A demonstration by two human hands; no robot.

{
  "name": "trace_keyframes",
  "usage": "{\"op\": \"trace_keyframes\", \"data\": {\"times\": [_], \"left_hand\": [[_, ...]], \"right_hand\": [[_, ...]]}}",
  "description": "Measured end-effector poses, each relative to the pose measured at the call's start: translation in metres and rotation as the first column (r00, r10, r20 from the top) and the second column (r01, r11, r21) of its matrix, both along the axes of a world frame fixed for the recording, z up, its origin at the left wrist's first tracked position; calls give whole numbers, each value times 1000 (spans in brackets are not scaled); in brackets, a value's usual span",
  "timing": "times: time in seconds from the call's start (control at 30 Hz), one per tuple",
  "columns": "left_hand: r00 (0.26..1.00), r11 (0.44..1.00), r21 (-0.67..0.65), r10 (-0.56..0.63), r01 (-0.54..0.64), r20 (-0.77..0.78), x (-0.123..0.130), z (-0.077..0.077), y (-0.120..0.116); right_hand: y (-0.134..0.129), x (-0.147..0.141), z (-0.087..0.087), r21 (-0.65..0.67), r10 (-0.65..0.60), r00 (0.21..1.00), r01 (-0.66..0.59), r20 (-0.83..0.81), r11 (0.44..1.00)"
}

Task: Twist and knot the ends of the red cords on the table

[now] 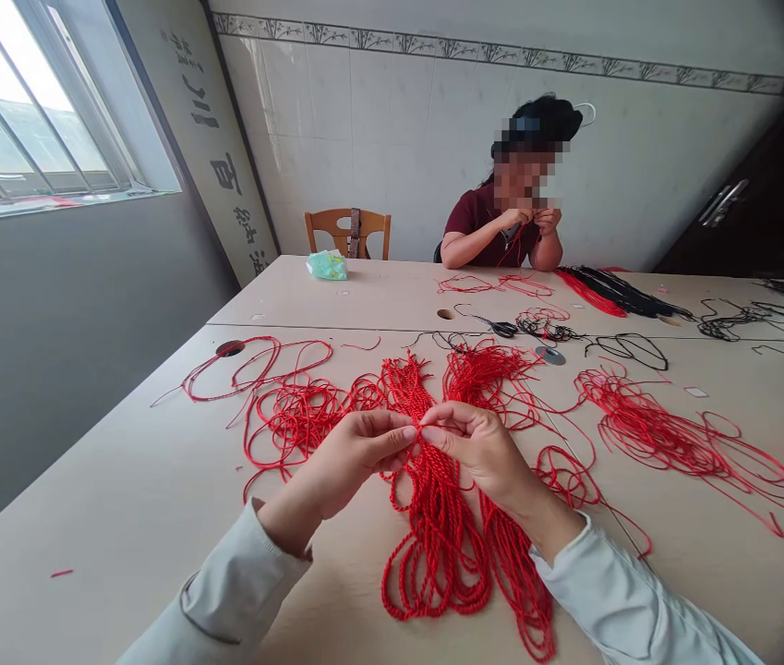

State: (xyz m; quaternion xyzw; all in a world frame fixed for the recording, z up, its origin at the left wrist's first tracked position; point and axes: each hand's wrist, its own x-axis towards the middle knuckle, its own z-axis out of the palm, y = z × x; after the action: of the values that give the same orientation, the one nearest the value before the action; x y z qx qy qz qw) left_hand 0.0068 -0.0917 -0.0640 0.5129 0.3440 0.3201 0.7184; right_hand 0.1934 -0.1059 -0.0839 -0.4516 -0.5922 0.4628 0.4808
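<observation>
My left hand (381, 441) and my right hand (464, 441) meet fingertip to fingertip above a bundle of braided red cords (437, 536). Thumb and forefinger of each hand are pinched on a bit of red cord; its exact shape is hidden by the fingers. The braided bundle lies lengthwise under my hands, with looped ends toward me and knotted ends away. Right of it lies a second bundle of red cords (520, 577), passing under my right wrist. Loose thin red cord (301, 416) lies tangled beside my left hand.
Another tangle of red cord (675, 434) spreads at the right. Farther back are scissors (500, 327), black cords (631, 294) and a green-white packet (327, 265). Across the table a person (495, 217) holds red cord in both hands. A wooden chair (336, 231) stands by the wall.
</observation>
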Motion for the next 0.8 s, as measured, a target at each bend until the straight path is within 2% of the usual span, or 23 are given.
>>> {"op": "trace_keyframes", "data": {"times": [0.17,0.27,0.37,0.47,0.63,0.73,0.8], "left_hand": [[1000,1000,5,-29,29,7,-1,-1,1],[1000,999,31,18,-19,5,1,-1,1],[996,991,111,85,-79,-42,5,-3,0],[992,984,158,101,-88,-75,7,-5,-1],[995,991,118,71,-63,-71,8,-1,-2],[997,995,89,50,-44,-60,8,2,-3],[996,992,114,60,-54,-58,9,3,-4]], "right_hand": [[0,0,-1,-17,9,1000,-9,7,1000],[0,1,1,-26,25,1000,-25,7,999],[-1,1,4,-55,30,999,-29,16,998],[0,1,4,-75,9,999,-5,43,997],[1,1,3,-87,10,999,-7,35,996],[0,0,7,-152,6,1000,-10,-28,988],[-2,0,10,-222,14,989,-47,-147,974]]}}
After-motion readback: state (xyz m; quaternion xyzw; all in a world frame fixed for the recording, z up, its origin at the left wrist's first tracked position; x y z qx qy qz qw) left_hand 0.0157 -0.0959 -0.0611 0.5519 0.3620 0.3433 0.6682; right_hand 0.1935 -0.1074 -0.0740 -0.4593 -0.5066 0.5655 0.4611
